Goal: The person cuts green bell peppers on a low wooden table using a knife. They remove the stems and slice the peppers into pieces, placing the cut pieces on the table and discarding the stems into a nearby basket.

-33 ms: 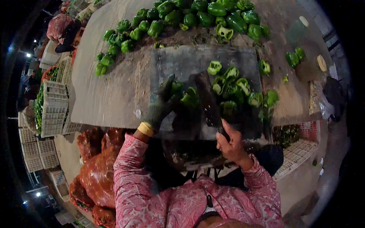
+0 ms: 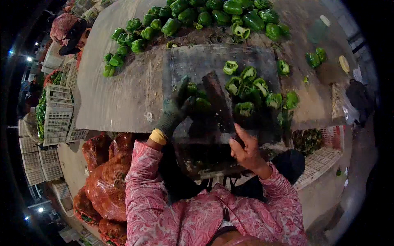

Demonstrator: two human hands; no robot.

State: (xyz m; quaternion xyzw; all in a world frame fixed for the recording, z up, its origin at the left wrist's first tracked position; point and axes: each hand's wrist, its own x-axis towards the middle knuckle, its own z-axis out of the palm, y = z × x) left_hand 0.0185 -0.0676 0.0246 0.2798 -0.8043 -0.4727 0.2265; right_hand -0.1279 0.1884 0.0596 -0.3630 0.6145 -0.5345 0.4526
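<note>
My right hand (image 2: 248, 151) is wrapped round the handle of a cleaver (image 2: 219, 102). Its wide dark blade points away from me and leans left over a dark cutting board (image 2: 197, 57). On the left of the blade is my left hand (image 2: 175, 108), in a dark knitted glove with a yellow band at the wrist. Its fingers and thumb are spread beside a green bell pepper piece (image 2: 201, 105); whether they touch it I cannot tell. Right of the blade lie several cut pepper pieces (image 2: 248, 92), some showing pale insides.
A heap of whole green peppers (image 2: 205, 18) covers the table's far side. Red mesh sacks (image 2: 108, 186) stand on the floor at my left, with pale plastic crates (image 2: 59, 119) beyond them. Another crate (image 2: 320, 166) is below the table's right side. Another person (image 2: 65, 30) bends at the far left.
The cleaver's blade has swung slightly to the left and away from me, nearer the pepper piece by my left hand. My left hand stays in nearly the same place.
</note>
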